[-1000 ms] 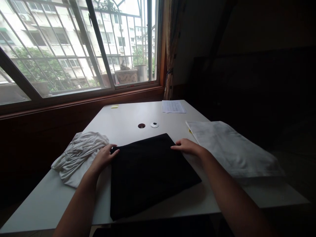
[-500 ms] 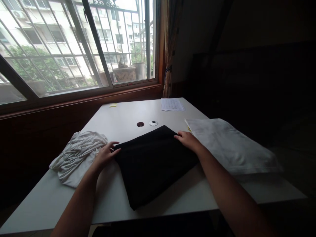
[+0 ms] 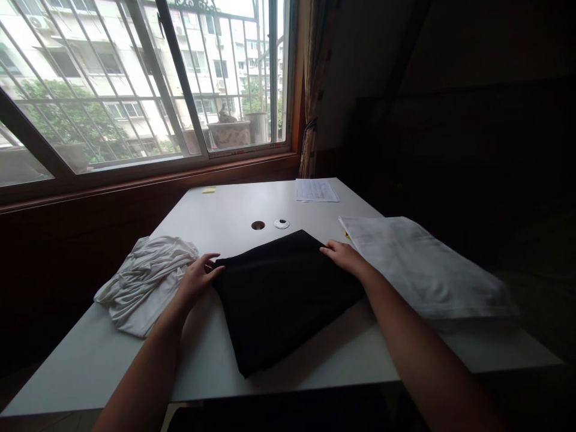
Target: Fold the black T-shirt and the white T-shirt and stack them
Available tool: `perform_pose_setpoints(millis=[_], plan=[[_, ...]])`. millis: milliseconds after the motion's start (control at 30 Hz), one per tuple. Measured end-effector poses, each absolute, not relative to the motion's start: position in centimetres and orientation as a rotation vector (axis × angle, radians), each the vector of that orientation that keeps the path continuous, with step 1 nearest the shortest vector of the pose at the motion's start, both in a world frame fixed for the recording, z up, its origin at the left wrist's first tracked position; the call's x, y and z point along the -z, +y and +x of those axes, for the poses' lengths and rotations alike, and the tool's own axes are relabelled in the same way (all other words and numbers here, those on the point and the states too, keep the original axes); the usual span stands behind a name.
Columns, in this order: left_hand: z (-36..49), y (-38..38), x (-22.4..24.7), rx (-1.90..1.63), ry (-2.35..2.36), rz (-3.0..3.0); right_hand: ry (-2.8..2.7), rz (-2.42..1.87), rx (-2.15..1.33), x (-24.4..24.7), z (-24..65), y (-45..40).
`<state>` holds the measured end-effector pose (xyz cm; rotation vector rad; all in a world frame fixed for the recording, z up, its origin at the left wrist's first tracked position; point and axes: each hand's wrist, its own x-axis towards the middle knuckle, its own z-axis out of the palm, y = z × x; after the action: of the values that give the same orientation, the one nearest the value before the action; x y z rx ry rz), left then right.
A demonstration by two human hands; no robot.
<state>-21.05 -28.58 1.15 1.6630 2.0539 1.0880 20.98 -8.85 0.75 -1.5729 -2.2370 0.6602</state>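
A folded black cloth [image 3: 288, 300], perhaps a garment, lies in front of me at a slant. My left hand [image 3: 200, 278] grips its upper left corner, with the thumb on the near side and a finger over the edge. On the upper right edge, the fingers of my right hand [image 3: 344, 257] are closed on the fabric. Some fingertips of both hands are hidden. Left of my left hand is a crumpled white cloth [image 3: 146, 282]. Beyond my right forearm lies a flat white cloth [image 3: 423, 270], neatly spread or folded.
Everything rests on a white table [image 3: 216, 216] with a round cable hole [image 3: 258, 225] and a loose round cover [image 3: 281, 224]. Papers [image 3: 317, 190] lie at the far edge, and a yellow sticky note [image 3: 209, 190] at the far left. Behind stand a barred window [image 3: 135, 90] and a tied curtain [image 3: 310, 120].
The whole view has shifted slightly, so the table and cloths sit a little further right. Both hands keep their places on the black cloth, which looks unchanged.
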Motion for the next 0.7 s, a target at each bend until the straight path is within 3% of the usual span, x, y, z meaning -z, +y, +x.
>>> perform_pose_setpoints(millis=[700], plan=[[-20.82,-28.51,-0.94,-1.084,2.130,1.820,-2.255,-1.598,-0.755,-0.53,21.43,-8.56]])
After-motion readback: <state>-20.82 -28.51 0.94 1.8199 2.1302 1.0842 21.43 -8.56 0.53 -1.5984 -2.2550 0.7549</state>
